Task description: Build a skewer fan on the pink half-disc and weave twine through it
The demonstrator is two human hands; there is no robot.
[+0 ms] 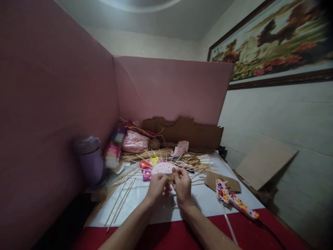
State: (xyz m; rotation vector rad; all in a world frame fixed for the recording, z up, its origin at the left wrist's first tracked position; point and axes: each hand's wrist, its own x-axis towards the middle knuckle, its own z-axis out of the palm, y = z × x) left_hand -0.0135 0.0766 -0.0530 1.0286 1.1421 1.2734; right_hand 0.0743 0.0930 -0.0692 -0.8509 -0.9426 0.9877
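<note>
Between my hands is a round disc point(161, 168) covered in white cloth with small red spots. Thin wooden sticks fan out from its far edge. My left hand point(157, 187) grips the near left edge with its fingers curled. At the near right edge, my right hand point(182, 184) pinches the disc between thumb and fingers. Both hands hide the disc's near rim, and something small and yellow shows between them. Shiny red and magenta packets point(147, 174) lie just behind and left of the disc.
A flower-patterned glue gun point(234, 199) rests by a cardboard piece point(209, 178) at right, its cord trailing forward. Loose sticks point(121, 201) lie at left near a purple tumbler point(91, 161). Spotted cloth point(135, 141), a twine ball point(154, 143) and cardboard point(200, 136) stand behind.
</note>
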